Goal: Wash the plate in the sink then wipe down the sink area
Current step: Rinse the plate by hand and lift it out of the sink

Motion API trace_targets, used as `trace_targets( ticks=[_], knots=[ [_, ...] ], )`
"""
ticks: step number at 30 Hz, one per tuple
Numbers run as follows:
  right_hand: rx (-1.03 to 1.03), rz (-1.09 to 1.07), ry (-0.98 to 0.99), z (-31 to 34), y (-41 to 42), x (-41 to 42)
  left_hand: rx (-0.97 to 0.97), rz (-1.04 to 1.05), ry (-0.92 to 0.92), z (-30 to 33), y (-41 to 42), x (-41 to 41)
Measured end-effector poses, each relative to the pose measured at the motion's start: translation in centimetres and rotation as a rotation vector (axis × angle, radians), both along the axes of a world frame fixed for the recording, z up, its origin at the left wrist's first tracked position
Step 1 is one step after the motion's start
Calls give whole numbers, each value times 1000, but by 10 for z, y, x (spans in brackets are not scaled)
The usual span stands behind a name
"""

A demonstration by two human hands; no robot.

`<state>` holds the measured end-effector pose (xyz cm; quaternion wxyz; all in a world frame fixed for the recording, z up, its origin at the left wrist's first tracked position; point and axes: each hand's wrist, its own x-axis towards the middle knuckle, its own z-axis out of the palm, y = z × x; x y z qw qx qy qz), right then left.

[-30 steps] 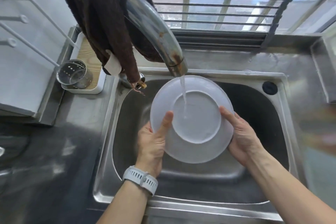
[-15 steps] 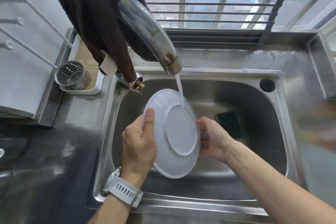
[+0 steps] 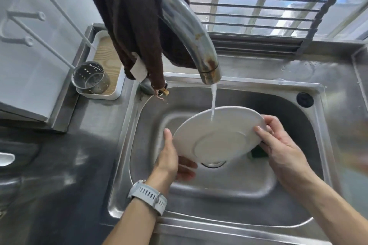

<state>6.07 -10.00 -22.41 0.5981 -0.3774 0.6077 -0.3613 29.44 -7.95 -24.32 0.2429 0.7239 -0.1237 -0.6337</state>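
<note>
Under the running tap (image 3: 191, 34), plate (image 3: 217, 135) between both hands' fingers (image 3: 260, 132).

Single head-worn wide-angle view, looking steeply down, close over the sink (image 3: 127, 145), facing the window (image 3: 268, 0)

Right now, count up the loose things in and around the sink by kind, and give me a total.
Plates: 1, the white plate, held under the running tap by the left hand and right hand
Sponges: 1, green sponge, partly hidden
Cloths: 1, brown cloth draped over the faucet
Utensil holders: 1, perforated metal cup
Total: 4
</note>
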Motion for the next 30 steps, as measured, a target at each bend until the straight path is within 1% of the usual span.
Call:
trace_targets(
  ticks=[2,3,5,6,8,10,12,14,17,19,22,24,26,30],
  knots=[
    [33,16,-53,-2,0,-2,-32,101,66,-2,-4,4],
    [57,-8,-126,-3,-1,-5,-49,113,83,-1,-5,6],
    [129,-84,-286,-7,-2,-9,-93,78,71,-1,-4,11],
    [171,-114,-319,-8,-3,-12,-110,46,39,-1,-2,14],
    [230,-164,-294,-14,-4,-15,-138,-4,-37,-2,-2,18],
    [249,-169,-212,-22,-4,-16,-184,-63,-74,-4,0,23],
    [223,-109,-29,-31,-4,-15,-233,-133,-98,-3,2,26],
    [194,-49,105,-39,-6,-15,-257,-164,-180,-3,2,29],
    [127,44,215,-41,-11,-15,-288,-222,-354,-6,0,37],
    [56,103,294,-38,-12,-14,-329,-281,-431,-6,-1,41],
    [-47,116,455,-36,-13,-15,-415,-334,-624,0,-3,42],
    [-92,125,516,-33,-12,-19,-472,-370,-729,6,-6,41],
    [-140,129,548,-30,-11,-24,-512,-398,-782,11,-6,40],
    [-241,158,683,-20,-3,-31,-578,-428,-828,19,0,35]
  ],
)
